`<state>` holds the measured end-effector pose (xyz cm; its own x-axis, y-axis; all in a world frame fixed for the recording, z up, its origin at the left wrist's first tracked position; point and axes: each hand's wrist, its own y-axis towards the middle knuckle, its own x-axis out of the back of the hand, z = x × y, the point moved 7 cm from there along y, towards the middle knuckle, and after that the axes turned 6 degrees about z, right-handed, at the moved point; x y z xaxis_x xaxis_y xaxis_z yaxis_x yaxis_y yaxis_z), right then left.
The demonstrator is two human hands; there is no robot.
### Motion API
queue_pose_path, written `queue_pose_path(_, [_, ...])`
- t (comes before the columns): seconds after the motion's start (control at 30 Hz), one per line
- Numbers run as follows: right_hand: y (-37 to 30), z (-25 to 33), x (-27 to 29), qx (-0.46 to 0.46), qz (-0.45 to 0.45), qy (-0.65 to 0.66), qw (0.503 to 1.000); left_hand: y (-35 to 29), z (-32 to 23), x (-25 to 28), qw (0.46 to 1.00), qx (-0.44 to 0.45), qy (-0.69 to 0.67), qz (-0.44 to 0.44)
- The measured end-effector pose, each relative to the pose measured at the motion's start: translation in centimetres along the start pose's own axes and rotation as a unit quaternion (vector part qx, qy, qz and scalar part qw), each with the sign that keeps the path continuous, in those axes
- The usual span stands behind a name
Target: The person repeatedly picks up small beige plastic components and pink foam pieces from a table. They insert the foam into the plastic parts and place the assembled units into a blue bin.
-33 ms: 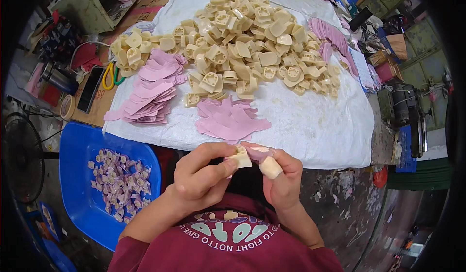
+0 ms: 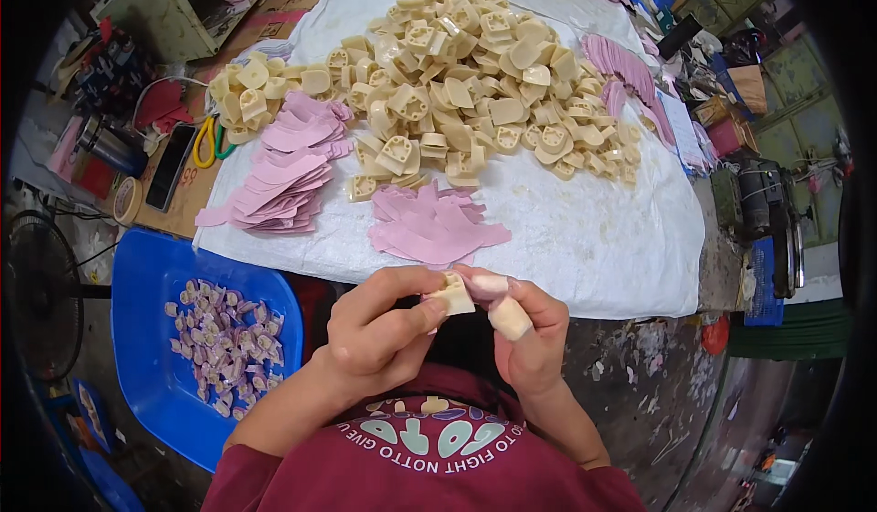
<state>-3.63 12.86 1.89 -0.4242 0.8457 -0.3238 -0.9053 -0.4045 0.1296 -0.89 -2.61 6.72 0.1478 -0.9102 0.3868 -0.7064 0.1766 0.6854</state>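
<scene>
My left hand point(image 2: 382, 327) is closed, its thumb and fingers pinching a cream plastic shoe heel point(image 2: 455, 296) just off the table's near edge. Close beside it on the right is my right hand point(image 2: 534, 337), with pale tape or covers on the thumb and one fingertip. Its fingers are closed on a pink cover strip point(image 2: 475, 285), which meets the heel's right side. Part of the strip is hidden behind the fingers. Beyond my hands lies a loose heap of pink strips point(image 2: 434, 224). A large pile of cream heels point(image 2: 457, 92) covers the table's middle.
White sheeting point(image 2: 621, 256) covers the table. Stacked pink pieces point(image 2: 283, 179) lie left, near scissors point(image 2: 208, 142), a phone point(image 2: 171, 169) and a tape roll point(image 2: 127, 201). Below left, a blue basin point(image 2: 137, 348) holds many pink-covered heels. A fan point(image 2: 41, 297) stands at far left.
The taped fingertip of my right hand has shifted slightly over the pink strip, so less of the strip shows. My left hand and the heel have stayed in place.
</scene>
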Motion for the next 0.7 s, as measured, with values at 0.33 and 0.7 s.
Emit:
queue_pose_path(0.33, [0.2,-1.4,0.1,-0.087,-0.046,0.129,0.987,-0.3,-0.2,-0.6,0.998,-0.024,0.029,0.042])
queue_pose_path(0.7, [1.0,-0.1,-0.4,-0.072,-0.038,-0.255,0.964,0.0,1.4,-3.2,0.986,0.044,0.124,0.102])
